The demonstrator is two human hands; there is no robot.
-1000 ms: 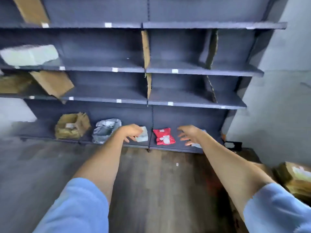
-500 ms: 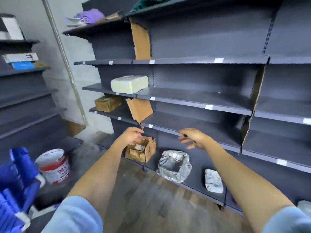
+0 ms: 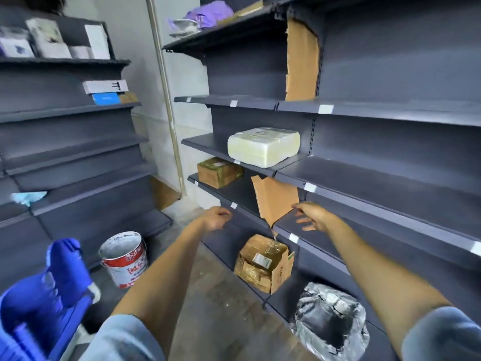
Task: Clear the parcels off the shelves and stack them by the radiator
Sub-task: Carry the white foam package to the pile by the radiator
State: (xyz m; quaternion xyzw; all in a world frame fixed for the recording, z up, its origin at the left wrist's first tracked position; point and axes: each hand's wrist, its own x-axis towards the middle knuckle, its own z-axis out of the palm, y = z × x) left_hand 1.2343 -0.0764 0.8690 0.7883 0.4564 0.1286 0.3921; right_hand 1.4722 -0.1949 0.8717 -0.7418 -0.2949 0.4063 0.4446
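Observation:
A pale yellow wrapped parcel (image 3: 263, 146) lies on a middle shelf (image 3: 208, 145) of the dark grey rack. Below it a small brown taped box (image 3: 219, 171) sits on the shelf underneath. On the bottom shelf stand a torn brown carton (image 3: 263, 264) and a silver foil bag (image 3: 330, 324). My left hand (image 3: 214, 217) and my right hand (image 3: 312, 217) reach out in front of the rack with loose fingers, holding nothing. My right hand hovers by a cardboard divider (image 3: 276, 199).
A red and white paint bucket (image 3: 125, 259) stands on the floor at the left. Blue plastic (image 3: 44, 295) fills the lower left corner. A second rack (image 3: 65, 152) at the left holds boxes. A purple bag (image 3: 205, 15) lies on the top shelf.
The view has swung left and up from the bottom shelf to the rack's left end and come closer. Both hands stay outstretched and hold nothing.

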